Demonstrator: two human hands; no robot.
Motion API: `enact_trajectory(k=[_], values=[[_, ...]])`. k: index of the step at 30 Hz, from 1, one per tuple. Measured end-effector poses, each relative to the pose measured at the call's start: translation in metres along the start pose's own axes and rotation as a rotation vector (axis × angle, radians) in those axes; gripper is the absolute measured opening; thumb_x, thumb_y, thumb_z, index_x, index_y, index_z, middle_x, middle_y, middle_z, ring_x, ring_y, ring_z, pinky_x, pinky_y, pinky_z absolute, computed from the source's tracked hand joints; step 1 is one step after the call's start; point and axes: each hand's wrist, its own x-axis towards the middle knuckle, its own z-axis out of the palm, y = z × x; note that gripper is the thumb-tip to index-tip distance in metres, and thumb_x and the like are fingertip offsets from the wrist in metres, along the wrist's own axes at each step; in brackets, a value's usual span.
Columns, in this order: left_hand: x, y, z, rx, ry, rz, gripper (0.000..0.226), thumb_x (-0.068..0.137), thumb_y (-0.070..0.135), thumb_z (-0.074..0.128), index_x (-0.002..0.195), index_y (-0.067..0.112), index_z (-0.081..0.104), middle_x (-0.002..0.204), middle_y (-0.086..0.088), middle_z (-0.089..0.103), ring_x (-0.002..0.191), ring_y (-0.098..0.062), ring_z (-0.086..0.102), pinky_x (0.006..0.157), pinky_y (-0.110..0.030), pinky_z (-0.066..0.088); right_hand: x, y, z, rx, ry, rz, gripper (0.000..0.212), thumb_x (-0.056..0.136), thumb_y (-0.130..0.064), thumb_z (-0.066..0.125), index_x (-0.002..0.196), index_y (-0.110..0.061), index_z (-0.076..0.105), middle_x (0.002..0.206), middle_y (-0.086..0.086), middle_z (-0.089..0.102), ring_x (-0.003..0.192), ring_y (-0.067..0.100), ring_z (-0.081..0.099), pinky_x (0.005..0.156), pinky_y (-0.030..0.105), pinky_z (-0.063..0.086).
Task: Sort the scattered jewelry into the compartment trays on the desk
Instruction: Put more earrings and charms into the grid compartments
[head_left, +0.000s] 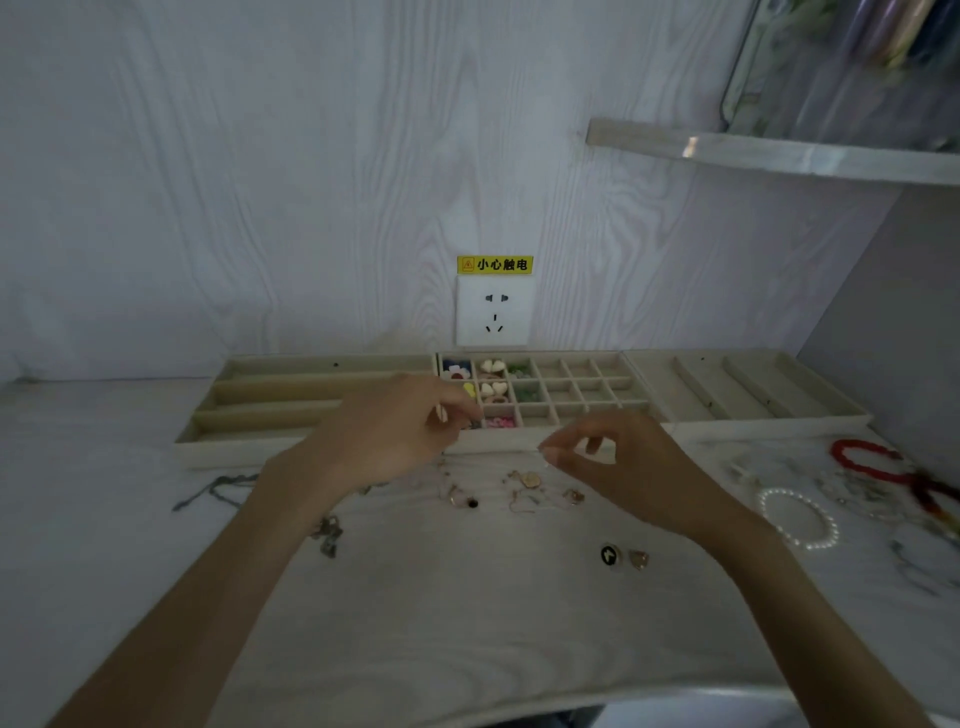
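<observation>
Both hands raised over the surface (467, 623) before the grid tray (582, 387). Left hand (395, 431) fingers pinched on a small dark item, too blurred to identify; right hand (618, 462) thumb and forefinger pinched, contents indiscernible. Loose jewelry (530, 486) lies below; pearl bracelet (800, 517) at right.

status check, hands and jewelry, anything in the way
Left hand pinched over grid tray, contents unclear. Right hand pinched above desk, maybe on fine chain. Gold pieces, pearl bracelet unsorted. Nothing blocking trays.
</observation>
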Motion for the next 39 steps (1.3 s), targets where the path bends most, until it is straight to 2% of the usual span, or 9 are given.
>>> enact_trajectory(k=[3,9,14,19,23,28,31,35,39], values=[[-0.025,-0.011,-0.001,-0.020,-0.016,-0.023,0.027,0.090,0.020,0.057,0.106,0.039,0.065,0.098,0.021,0.063,0.085,0.004,0.058,0.071,-0.018,0.047,-0.011,0.003,0.011,-0.107,-0.029,0.006,0.013,0.083,-0.038,0.067,0.096,-0.040,0.067,0.096,-0.019,0.063,0.086,0.003,0.051,0.082,0.025,0.044],[-0.047,-0.011,0.016,-0.095,-0.021,-0.016,0.026,0.089,0.022,0.057,0.101,0.044,0.065,0.098,0.027,0.063,0.088,0.007,0.057,0.079,-0.024,0.049,-0.025,-0.003,0.021,-0.376,0.049,0.004,0.021,0.080,-0.043,0.067,0.097,-0.030,0.066,0.108,-0.010,0.052,0.102,0.009,0.043,0.080,0.023,0.033],[-0.036,0.010,0.032,-0.363,-0.083,0.048,0.026,0.091,0.013,0.057,0.106,0.030,0.068,0.103,0.018,0.067,0.086,0.005,0.060,0.076,-0.011,0.047,-0.028,-0.010,0.026,-0.489,0.069,0.010,0.016,0.086,-0.036,0.063,0.098,-0.028,0.069,0.114,-0.004,0.054,0.106,0.015,0.044,0.088,0.028,0.038],[-0.015,0.021,0.032,-0.514,-0.104,0.048,0.031,0.090,0.014,0.061,0.121,0.021,0.061,0.110,0.011,0.065,0.093,0.011,0.058,0.078,-0.007,0.047,-0.023,-0.024,0.003,-0.291,0.129,-0.006,0.009,0.082,-0.040,0.066,0.090,-0.035,0.067,0.102,-0.017,0.055,0.095,-0.001,0.043,0.077,0.020,0.031],[-0.001,0.032,0.021,-0.664,-0.132,0.050,0.028,0.086,0.012,0.066,0.113,0.020,0.065,0.092,0.008,0.071,0.083,0.006,0.065,0.072,-0.006,0.047,-0.009,-0.041,-0.021,-0.098,0.098,-0.017,0.001,0.082,-0.038,0.067,0.083,-0.037,0.067,0.088,-0.022,0.061,0.081,-0.008,0.051,0.071,0.016,0.040],[0.019,0.031,0.009,-0.678,0.070,-0.003,0.021,0.085,0.016,0.068,0.106,0.014,0.071,0.086,0.006,0.071,0.076,0.002,0.066,0.073,-0.008,0.049,0.017,-0.036,-0.033,0.014,0.137,0.012,0.008,0.083,-0.031,0.068,0.088,-0.025,0.071,0.081,-0.013,0.067,0.077,0.001,0.060,0.065,0.005,0.043],[0.034,0.026,0.003,-0.730,0.225,-0.064,0.021,0.078,0.017,0.075,0.098,0.012,0.073,0.085,0.007,0.071,0.070,0.005,0.066,0.068,-0.005,0.048,0.033,-0.029,-0.032,0.188,0.213,0.046,0.011,0.081,-0.028,0.071,0.089,-0.021,0.073,0.083,-0.010,0.071,0.076,0.003,0.065,0.070,0.005,0.047],[0.057,0.016,0.005,-0.768,0.370,-0.125,0.015,0.072,0.020,0.079,0.086,0.017,0.075,0.083,0.006,0.073,0.073,-0.001,0.069,0.073,-0.011,0.052,0.049,-0.019,-0.027,0.403,0.281,0.132,0.010,0.080,-0.025,0.072,0.088,-0.021,0.074,0.081,-0.012,0.070,0.068,-0.010,0.063,0.062,0.000,0.044],[0.073,0.006,0.025,-0.570,0.393,-0.068,0.010,0.076,0.027,0.076,0.086,0.025,0.076,0.079,0.013,0.072,0.074,-0.001,0.068,0.078,-0.021,0.054,0.058,0.002,-0.016,0.345,0.245,0.149,0.007,0.076,-0.023,0.075,0.083,-0.022,0.075,0.075,-0.013,0.069,0.061,-0.008,0.061,0.059,0.002,0.044]])
